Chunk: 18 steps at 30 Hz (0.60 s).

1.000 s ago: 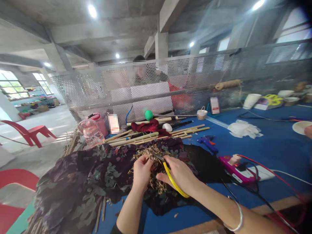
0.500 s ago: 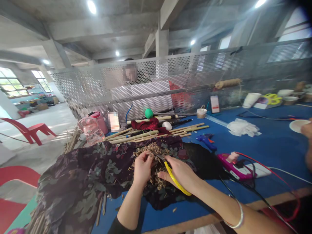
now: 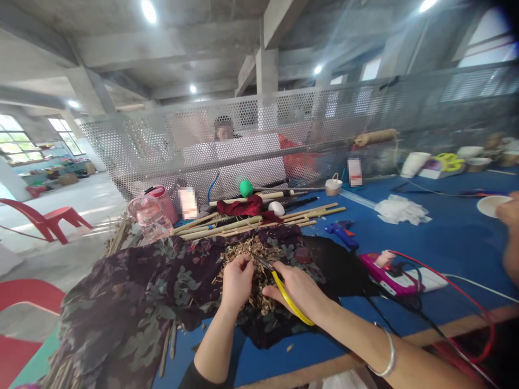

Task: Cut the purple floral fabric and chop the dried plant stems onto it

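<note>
A heap of dry brown plant bits point(image 3: 263, 297) lies on a dark floral cloth point(image 3: 162, 281). My right hand point(image 3: 298, 289) is wrapped round the yellow handles of a pair of scissors point(image 3: 288, 297), whose dark blades point left over the heap, near my left fingertips. My left hand point(image 3: 238, 278) is pinched at the heap's upper left; whatever sits between its fingers is too small to make out.
Behind the heap lie sticks point(image 3: 227, 228), dark red cloth point(image 3: 241, 205) and a green ball point(image 3: 246, 188). On the right are a blue glue gun point(image 3: 343, 233), a pink power strip point(image 3: 391, 275) with cables, white crumpled material point(image 3: 401, 209), and another person's hand point(image 3: 511, 216).
The person behind the mesh has shifted slightly right and lower. The whole view has moved a little. My hands hold nearly the same place over the heap.
</note>
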Each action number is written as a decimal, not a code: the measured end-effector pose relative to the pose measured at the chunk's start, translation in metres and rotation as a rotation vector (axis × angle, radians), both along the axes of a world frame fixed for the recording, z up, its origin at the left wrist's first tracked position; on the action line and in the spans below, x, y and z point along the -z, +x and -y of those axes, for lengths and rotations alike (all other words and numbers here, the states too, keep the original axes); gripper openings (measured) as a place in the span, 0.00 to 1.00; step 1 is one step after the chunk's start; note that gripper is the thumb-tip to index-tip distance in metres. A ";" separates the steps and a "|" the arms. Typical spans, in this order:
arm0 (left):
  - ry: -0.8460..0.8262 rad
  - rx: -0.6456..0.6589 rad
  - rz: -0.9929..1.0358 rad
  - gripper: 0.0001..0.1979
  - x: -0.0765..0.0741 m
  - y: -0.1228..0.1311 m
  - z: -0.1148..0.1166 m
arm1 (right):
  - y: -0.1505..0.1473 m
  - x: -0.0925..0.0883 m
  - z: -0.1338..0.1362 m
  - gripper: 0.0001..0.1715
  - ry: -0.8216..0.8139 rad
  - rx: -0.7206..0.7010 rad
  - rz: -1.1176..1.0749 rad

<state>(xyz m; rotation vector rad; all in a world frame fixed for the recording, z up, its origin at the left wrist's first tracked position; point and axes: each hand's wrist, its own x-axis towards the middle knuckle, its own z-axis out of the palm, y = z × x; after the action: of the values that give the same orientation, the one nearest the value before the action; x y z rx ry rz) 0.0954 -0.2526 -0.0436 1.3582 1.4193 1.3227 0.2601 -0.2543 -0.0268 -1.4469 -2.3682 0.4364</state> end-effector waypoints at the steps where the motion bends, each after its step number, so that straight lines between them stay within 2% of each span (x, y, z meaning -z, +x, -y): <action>1: -0.004 -0.006 -0.019 0.12 0.000 0.000 0.000 | 0.000 0.001 -0.001 0.30 -0.008 0.001 0.001; 5: -0.004 -0.035 -0.110 0.11 0.002 -0.001 0.000 | 0.002 0.005 -0.005 0.25 -0.017 0.013 0.029; 7: -0.015 -0.037 -0.074 0.10 0.003 0.000 -0.001 | 0.003 0.006 -0.008 0.24 -0.031 0.013 0.021; 12: -0.097 -0.057 0.373 0.14 0.001 0.002 -0.004 | 0.010 -0.002 -0.011 0.23 -0.081 0.038 -0.113; 15: -0.094 -0.071 0.591 0.15 -0.001 0.002 -0.005 | 0.014 -0.005 -0.006 0.29 -0.067 0.023 -0.109; 18: -0.063 -0.103 0.703 0.14 -0.002 0.003 -0.005 | 0.014 -0.002 0.003 0.35 -0.021 -0.021 -0.048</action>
<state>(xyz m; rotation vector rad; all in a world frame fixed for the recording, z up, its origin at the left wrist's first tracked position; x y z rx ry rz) 0.0987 -0.2473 -0.0414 0.6678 1.0322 1.5950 0.2742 -0.2577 -0.0245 -1.4059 -2.3501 0.4977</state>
